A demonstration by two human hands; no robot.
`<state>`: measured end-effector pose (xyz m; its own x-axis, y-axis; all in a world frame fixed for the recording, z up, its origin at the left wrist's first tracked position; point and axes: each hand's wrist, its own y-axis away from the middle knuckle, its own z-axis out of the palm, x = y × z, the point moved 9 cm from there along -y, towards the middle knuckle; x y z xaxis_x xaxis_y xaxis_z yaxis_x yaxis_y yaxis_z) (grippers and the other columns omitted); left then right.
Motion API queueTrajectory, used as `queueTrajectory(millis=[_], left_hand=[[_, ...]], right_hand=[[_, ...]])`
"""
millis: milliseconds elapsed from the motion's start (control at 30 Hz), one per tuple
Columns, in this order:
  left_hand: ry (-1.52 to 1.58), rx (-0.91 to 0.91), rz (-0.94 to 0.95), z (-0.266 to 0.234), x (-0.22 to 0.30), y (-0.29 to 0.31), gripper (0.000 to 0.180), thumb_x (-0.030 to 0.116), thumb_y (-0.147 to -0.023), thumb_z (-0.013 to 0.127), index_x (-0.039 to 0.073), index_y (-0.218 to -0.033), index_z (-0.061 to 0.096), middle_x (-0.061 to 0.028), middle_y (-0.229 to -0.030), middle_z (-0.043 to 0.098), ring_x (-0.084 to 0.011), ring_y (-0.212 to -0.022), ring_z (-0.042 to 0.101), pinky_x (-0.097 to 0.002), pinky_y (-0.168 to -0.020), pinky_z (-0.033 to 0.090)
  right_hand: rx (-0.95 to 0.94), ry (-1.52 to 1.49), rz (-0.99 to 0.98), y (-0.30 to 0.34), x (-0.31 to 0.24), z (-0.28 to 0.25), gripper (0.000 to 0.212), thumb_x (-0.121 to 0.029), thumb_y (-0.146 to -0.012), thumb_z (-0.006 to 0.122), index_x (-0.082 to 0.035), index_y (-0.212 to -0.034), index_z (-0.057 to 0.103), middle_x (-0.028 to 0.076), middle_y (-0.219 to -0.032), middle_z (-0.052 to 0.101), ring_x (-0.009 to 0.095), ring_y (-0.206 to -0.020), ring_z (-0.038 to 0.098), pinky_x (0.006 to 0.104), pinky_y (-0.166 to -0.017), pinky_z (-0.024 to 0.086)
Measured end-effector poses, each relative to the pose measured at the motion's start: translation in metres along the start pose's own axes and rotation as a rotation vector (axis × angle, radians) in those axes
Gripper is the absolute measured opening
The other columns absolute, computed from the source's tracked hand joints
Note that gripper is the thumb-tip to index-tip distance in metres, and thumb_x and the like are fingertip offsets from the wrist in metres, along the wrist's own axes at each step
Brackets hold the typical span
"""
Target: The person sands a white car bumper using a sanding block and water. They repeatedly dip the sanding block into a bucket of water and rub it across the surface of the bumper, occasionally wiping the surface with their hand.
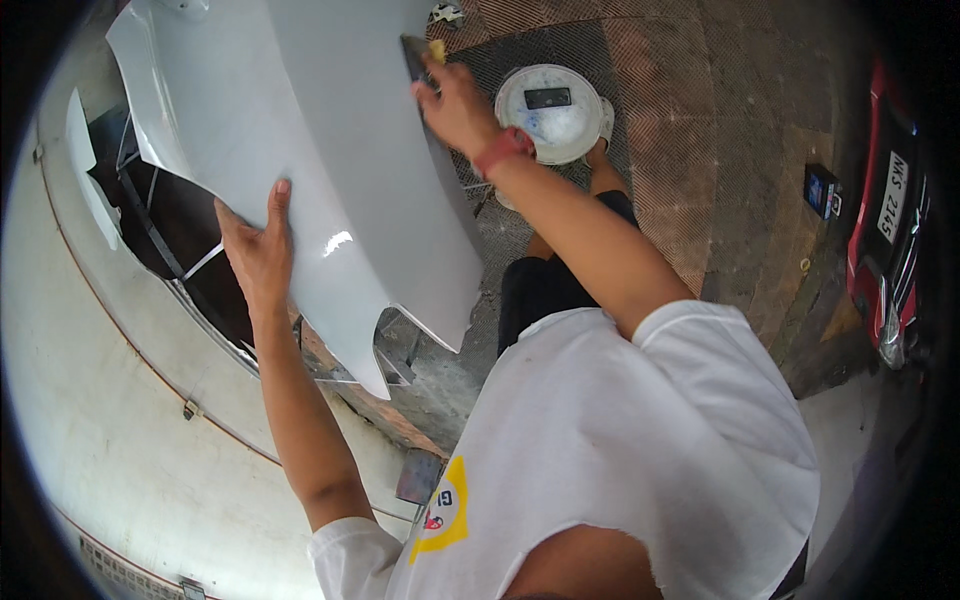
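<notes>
A large, glossy light-grey car body panel, probably a fender, lies tilted in front of me. My left hand grips its left edge, with the thumb on top and the fingers partly hidden beneath. At the panel's far right edge, my right hand has its fingers bent around a dark flat piece. A small yellow bit shows beside that piece. The exact kind of this tool is too small to tell. A red band circles my right wrist.
Right of the panel stands a round white bucket with a black phone on top. Thin metal bars show under the panel. A pale wall runs along the left. A small dark box and a red vehicle are at right.
</notes>
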<state>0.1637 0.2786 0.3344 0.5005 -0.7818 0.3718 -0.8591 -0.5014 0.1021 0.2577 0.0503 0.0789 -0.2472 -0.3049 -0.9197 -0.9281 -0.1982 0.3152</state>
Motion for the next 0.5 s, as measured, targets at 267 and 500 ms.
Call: queueTrajectory(millis=[267,500], left_hand=[[0.085,-0.012,-0.014,-0.001,0.004,0.005,0.083,0.049,-0.097,0.084,-0.007,-0.151,0.054,-0.0286,-0.139,0.067,-0.0404,-0.130,0.066,-0.0462,-0.113,0.050],[-0.040,0.014,0.042,-0.002,0.002,-0.004,0.082,0.047,-0.097,0.085,-0.007,-0.151,0.054,-0.0275,-0.138,0.067,-0.0378,-0.128,0.067,-0.0451,-0.112,0.051]], right_hand=[[-0.017,0.060,-0.130,0.009,-0.027,-0.001,0.061,-0.035,-0.104,0.069,-0.005,-0.156,0.058,0.029,-0.138,0.061,0.047,-0.130,0.063,0.0503,-0.111,0.053],[-0.107,0.011,0.095,-0.059,0.027,0.015,0.061,-0.035,-0.106,0.067,-0.003,-0.156,0.056,0.030,-0.147,0.060,0.045,-0.139,0.059,0.0499,-0.113,0.051]])
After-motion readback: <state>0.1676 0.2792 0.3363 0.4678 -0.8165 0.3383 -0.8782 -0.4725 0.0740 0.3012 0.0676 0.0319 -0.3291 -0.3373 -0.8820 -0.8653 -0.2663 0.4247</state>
